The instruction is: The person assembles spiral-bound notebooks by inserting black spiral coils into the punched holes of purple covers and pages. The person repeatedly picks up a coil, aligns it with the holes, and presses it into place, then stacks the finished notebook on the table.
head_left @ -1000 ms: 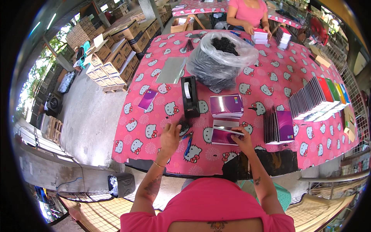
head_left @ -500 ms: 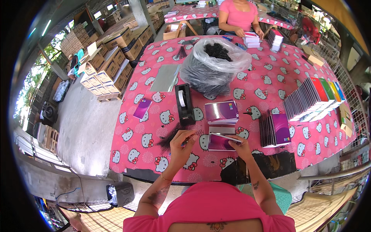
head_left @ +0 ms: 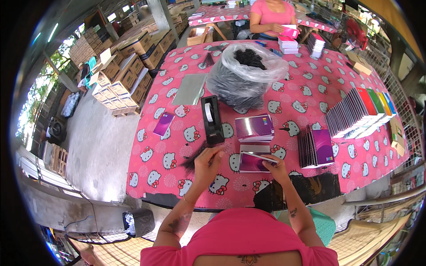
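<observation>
My right hand (head_left: 276,167) grips a purple notebook (head_left: 253,163) by its right end, thumb on top of the cover. To its left, my left hand (head_left: 208,163) is closed with the fingertips together; what lies in it, if anything, is hidden. A loose heap of thin black binding coils (head_left: 191,162) spreads beside that hand on the pink tablecloth (head_left: 146,170). Beyond the held notebook lies a small stack of purple notebooks (head_left: 254,127). A black tape dispenser (head_left: 212,119) stands just past my left hand.
A clear plastic bag (head_left: 244,84) full of black coils stands mid-table. Spiral-bound purple notebooks (head_left: 316,148) and multicoloured ones (head_left: 361,113) stand at right. A single purple notebook (head_left: 163,125) and clear sheets (head_left: 190,89) lie left. Across the table, a person (head_left: 273,20) handles pink-covered notebooks.
A coil that showed in my left fingers no longer shows; that hand has turned slightly. My right hand keeps its hold on the notebook. The person across has lifted a pink-covered notebook.
</observation>
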Action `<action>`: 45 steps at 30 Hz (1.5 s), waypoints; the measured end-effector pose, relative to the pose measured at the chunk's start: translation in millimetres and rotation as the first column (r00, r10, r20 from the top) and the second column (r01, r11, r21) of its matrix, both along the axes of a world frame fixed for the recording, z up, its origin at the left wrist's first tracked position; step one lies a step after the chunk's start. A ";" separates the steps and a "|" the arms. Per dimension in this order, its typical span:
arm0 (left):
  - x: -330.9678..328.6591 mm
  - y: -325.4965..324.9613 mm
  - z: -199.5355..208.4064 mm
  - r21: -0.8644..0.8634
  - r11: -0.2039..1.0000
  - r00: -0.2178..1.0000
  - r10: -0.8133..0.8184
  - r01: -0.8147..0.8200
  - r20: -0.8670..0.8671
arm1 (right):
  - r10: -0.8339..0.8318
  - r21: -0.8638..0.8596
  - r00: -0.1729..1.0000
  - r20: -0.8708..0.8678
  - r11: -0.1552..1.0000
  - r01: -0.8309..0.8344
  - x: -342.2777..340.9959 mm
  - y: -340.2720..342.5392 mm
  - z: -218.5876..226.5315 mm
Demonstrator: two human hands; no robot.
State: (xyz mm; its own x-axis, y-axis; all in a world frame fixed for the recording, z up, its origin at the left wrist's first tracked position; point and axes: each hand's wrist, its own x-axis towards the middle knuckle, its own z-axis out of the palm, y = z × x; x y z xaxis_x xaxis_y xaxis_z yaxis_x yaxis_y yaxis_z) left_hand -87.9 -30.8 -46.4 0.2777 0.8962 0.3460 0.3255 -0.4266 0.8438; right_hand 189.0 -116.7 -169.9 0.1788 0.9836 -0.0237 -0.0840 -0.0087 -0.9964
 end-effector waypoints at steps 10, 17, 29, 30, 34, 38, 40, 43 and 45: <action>-29.4 20.1 -33.2 0.176 0.977 0.990 0.128 -0.116 -0.058 | 0.011 -0.002 1.000 0.023 1.000 -0.011 1.7 -1.7 6.5; -1.4 2.9 -2.2 0.147 0.989 1.000 0.005 -0.002 -0.019 | -0.023 0.017 0.999 0.034 1.000 0.022 -2.1 -4.6 22.8; 42.5 20.6 21.0 0.221 0.962 0.986 -0.165 0.159 0.007 | -0.022 0.219 0.997 0.073 0.976 0.005 11.0 30.8 87.0; 43.7 19.8 18.4 0.196 0.964 0.984 -0.176 0.177 -0.027 | -0.002 0.212 0.991 0.135 0.977 -0.026 13.7 30.0 78.9; 34.3 14.6 -21.5 0.134 0.968 0.957 -0.180 0.214 -0.227 | 0.021 0.057 0.989 0.144 0.998 -0.030 10.0 10.5 18.7; 29.3 7.3 -47.7 0.085 0.978 0.964 -0.169 0.190 -0.205 | 0.020 0.111 0.992 0.126 0.993 -0.034 12.2 9.5 -3.2; 31.1 6.8 -53.2 0.119 0.980 0.978 -0.140 0.159 -0.156 | 0.037 0.113 0.989 0.142 0.992 -0.053 10.0 9.0 -2.0; 32.6 9.5 -55.5 0.123 0.981 0.979 -0.127 0.147 -0.159 | 0.057 0.101 0.990 0.131 0.992 -0.070 9.1 6.0 1.8; 34.1 9.5 -52.5 0.128 0.979 0.981 -0.141 0.158 -0.136 | 0.072 0.098 0.991 0.114 0.992 -0.083 10.1 6.2 1.3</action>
State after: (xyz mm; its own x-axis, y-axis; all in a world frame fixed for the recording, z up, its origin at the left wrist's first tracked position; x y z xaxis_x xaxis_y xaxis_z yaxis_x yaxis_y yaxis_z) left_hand -53.7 -21.3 -98.9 0.4540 0.7876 0.4166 0.3492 -0.5875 0.7300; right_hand 199.1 -110.5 -168.6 0.0979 0.9908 0.0932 0.0236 0.0913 -0.9955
